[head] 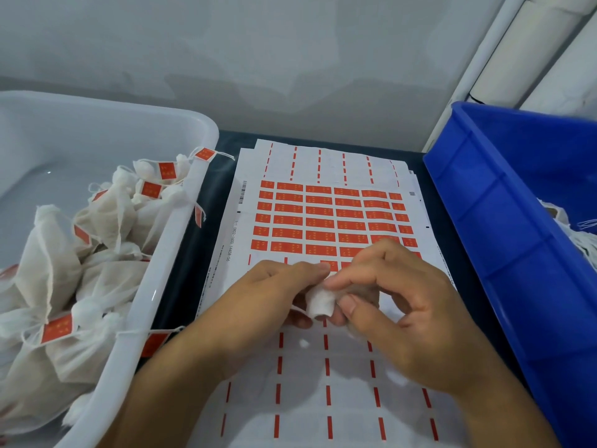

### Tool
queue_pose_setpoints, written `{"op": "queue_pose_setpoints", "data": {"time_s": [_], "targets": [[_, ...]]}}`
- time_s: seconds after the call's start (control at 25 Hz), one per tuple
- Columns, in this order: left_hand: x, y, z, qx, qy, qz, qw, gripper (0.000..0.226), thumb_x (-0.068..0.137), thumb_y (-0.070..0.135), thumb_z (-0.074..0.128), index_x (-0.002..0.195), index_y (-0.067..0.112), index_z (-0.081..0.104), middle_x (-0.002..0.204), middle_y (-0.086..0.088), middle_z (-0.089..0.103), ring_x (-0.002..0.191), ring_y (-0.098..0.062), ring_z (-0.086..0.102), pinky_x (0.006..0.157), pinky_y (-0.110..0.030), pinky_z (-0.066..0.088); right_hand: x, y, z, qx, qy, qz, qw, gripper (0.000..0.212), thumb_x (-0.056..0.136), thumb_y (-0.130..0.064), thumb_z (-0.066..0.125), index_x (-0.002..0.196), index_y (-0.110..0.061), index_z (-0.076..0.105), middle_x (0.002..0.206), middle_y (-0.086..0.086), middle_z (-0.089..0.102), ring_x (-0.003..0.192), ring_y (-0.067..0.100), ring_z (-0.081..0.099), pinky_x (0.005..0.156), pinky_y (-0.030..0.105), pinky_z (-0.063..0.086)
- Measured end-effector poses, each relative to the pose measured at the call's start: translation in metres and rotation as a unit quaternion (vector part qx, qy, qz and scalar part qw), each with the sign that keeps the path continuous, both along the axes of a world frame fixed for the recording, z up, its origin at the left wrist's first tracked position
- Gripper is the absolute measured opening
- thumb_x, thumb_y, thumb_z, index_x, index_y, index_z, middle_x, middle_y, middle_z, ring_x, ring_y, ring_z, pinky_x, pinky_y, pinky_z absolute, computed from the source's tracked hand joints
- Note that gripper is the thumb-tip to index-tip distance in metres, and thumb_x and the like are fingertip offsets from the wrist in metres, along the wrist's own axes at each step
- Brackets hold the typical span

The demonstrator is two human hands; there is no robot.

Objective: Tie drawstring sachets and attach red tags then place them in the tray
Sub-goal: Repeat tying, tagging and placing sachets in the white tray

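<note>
Over the sticker sheet point(323, 218), which carries rows of red tags, both my hands meet on a small white sachet point(319, 302). My left hand point(274, 292) grips the sachet from the left with curled fingers. My right hand point(397, 305) pinches its top between thumb and forefinger. Most of the sachet is hidden behind my fingers. At the left, the white tray point(181, 227) holds several tied sachets point(106, 218) with red tags on their strings.
A blue bin point(504, 202) stands at the right with white sachet strings point(581, 240) showing inside. Further sticker sheets lie stacked beneath the top one. A grey wall runs behind the dark table point(181, 305).
</note>
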State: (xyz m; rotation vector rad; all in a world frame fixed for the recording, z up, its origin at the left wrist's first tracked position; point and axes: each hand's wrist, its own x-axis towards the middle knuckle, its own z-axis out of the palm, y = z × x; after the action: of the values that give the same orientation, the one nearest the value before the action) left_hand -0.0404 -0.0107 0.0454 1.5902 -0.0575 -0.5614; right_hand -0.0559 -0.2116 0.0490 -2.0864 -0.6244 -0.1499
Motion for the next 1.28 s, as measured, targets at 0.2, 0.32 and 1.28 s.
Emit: {"op": "queue_pose_setpoints", "data": {"time_s": [0.2,0.32,1.28], "targets": [[0.001,0.002,0.0,-0.014,0.02,-0.006,1.0,0.034,0.081,0.067,0.055,0.099,0.045,0.074,0.102,0.006,0.077,0.096,-0.016,0.073,0.085,-0.029,0.058,-0.001,-0.006,0.0,-0.061,0.006,0.017,0.998,0.032,0.086,-0.038,0.072,0.116,-0.047,0.069,0.111,-0.026,0.056,0.116,0.009,0.058,0.096,0.015,0.05],[-0.001,-0.001,0.006,-0.011,0.032,-0.004,0.999,0.04,0.081,0.062,0.051,0.104,0.037,0.071,0.102,0.004,0.077,0.097,-0.019,0.073,0.087,-0.034,0.057,0.0,-0.008,-0.002,-0.07,-0.005,0.001,0.998,0.035,0.083,-0.035,0.075,0.112,-0.052,0.065,0.11,-0.027,0.055,0.116,0.006,0.057,0.097,0.007,0.044],[-0.008,-0.004,0.011,-0.064,-0.128,-0.017,0.99,0.024,0.084,0.044,0.065,0.095,0.031,0.082,0.072,0.013,0.066,0.066,0.001,0.057,0.066,-0.016,0.05,0.004,0.007,-0.003,0.053,-0.175,-0.101,0.978,0.015,0.093,-0.02,0.063,0.105,-0.026,0.069,0.098,-0.007,0.065,0.094,0.01,0.066,0.081,0.018,0.057]]}}
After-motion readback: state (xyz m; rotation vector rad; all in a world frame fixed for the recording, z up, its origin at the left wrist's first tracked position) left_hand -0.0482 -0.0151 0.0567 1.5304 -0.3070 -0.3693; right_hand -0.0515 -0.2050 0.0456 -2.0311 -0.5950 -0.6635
